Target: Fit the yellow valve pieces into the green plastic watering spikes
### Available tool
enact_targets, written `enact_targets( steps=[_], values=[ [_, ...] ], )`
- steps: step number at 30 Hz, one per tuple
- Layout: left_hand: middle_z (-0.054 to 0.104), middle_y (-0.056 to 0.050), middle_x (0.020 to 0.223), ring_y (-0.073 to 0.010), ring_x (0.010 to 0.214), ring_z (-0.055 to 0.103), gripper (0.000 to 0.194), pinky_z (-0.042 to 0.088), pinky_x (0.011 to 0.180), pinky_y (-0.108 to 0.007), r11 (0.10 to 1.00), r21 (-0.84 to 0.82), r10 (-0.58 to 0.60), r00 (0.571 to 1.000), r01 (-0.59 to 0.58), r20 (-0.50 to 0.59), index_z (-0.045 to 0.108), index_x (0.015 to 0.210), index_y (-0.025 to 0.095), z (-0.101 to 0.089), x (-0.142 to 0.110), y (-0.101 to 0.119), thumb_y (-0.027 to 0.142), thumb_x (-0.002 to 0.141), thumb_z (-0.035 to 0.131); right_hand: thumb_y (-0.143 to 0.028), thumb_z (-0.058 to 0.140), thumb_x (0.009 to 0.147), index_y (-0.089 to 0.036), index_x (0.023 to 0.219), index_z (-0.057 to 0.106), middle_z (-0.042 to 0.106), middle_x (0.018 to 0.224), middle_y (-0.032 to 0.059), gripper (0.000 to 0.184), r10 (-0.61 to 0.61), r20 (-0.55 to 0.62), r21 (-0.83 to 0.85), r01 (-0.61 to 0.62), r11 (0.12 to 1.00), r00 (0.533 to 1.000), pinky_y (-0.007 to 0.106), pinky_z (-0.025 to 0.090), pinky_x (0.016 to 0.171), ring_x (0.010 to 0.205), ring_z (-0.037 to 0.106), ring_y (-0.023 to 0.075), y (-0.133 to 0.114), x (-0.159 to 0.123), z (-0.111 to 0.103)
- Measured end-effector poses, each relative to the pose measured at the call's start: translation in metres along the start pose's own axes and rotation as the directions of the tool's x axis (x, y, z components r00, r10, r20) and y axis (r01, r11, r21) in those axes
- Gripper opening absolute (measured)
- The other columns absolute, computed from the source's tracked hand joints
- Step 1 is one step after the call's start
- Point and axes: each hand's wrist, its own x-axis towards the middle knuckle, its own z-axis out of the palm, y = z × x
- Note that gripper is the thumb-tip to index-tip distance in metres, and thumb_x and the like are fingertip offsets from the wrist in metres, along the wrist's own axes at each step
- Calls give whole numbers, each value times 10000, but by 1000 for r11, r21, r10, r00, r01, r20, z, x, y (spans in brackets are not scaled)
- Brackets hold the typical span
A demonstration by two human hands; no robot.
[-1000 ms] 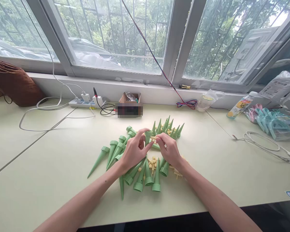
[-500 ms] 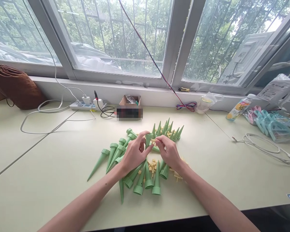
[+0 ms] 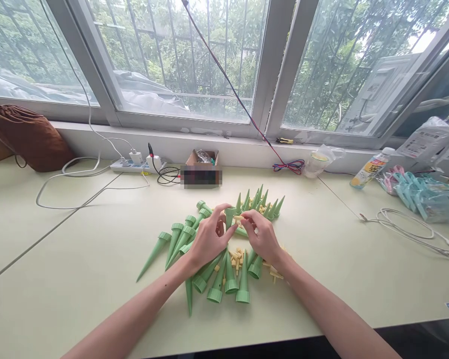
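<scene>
Tabletop [image 3: 90, 279] and loose cones [image 3: 243, 295] lie as they did a second ago. Your curled left hand [image 3: 211, 234] grips a green cone [image 3: 229, 216], wide end up; your inward-angled right hand [image 3: 262, 234] pinches a yellow piece [image 3: 238, 218] just beside it.

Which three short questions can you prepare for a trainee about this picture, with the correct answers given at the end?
1. True or false: the left hand holds a green spike with its wide end up.
2. Which of these is left of both hands? A: bottle; B: brown bag; C: red-and-blue cable bundle.
3. Fill in the colour: the right hand pinches a small ____ piece.

Key: 1 true; 2 B; 3 yellow.
</scene>
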Motion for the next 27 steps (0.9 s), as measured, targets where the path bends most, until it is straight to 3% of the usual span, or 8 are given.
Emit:
enact_targets(
  steps=[3,9,14,20,24,27],
  values=[
    [448,80,672,-60,470,388,397,354,479,-176,1000,-7,-8,1000,8,6,448,1248,239,0,1,1,317,894,609,-331,441,1017,-194,961,607,639,816,37,223,7,-3,-18,-7,1000,1000,278,465,614,664,558,149,-1,0,-1],
    [454,74,675,-61,474,382,393,352,468,-176,999,-41,-27,999,26,-35,456,1248,230,-3,3,3,318,895,602,-310,527,980,-197,1126,568,652,933,46,189,7,-8,25,-7,1000,1000,258,470,555,615,536,126,-5,1,-2],
    [436,82,655,-62,465,384,392,342,463,-176,999,-42,-15,1000,15,-11,455,1249,227,-2,2,4,319,897,602,-311,476,1001,-198,1015,581,633,895,46,155,2,-6,11,-2,1000,1000,263,477,603,691,564,145,-2,1,-1],
    [432,79,667,-60,466,387,388,343,465,-171,999,-33,-5,1000,5,3,451,1245,232,-2,2,6,319,896,598,-346,425,1021,-187,869,597,605,732,18,280,15,-2,-28,-16,999,1000,264,434,584,619,521,137,-3,1,-2],
    [439,79,660,-64,464,388,394,337,454,-172,999,-50,-19,1000,19,-8,456,1248,229,-2,2,6,322,894,600,-371,493,991,-190,1025,590,647,835,37,208,39,-27,3,-39,999,999,268,468,575,612,544,138,-6,1,-3],
    [443,77,667,-62,465,377,395,337,455,-173,999,-47,-18,1000,18,-6,457,1246,227,-2,2,5,327,893,603,-352,507,984,-197,1035,579,648,869,43,178,30,-16,14,-29,999,999,272,483,584,620,553,140,-7,0,-3]
  ],
)
